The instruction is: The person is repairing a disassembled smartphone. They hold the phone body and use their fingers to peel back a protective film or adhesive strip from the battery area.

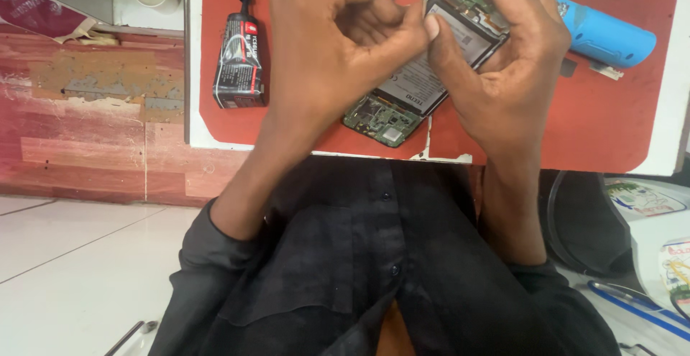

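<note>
Both hands, left hand (338, 47) and right hand (503, 61), have fingers pinched on the opened phone's (424, 76) battery (431, 79), apparently prying it; steady leverage seems needed next.

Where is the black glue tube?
In the head view, the black glue tube lies on the left part of the red mat, just left of the left hand.

Single head-worn view, steeply downward, close above the red mat (611, 122) and lap.
</note>
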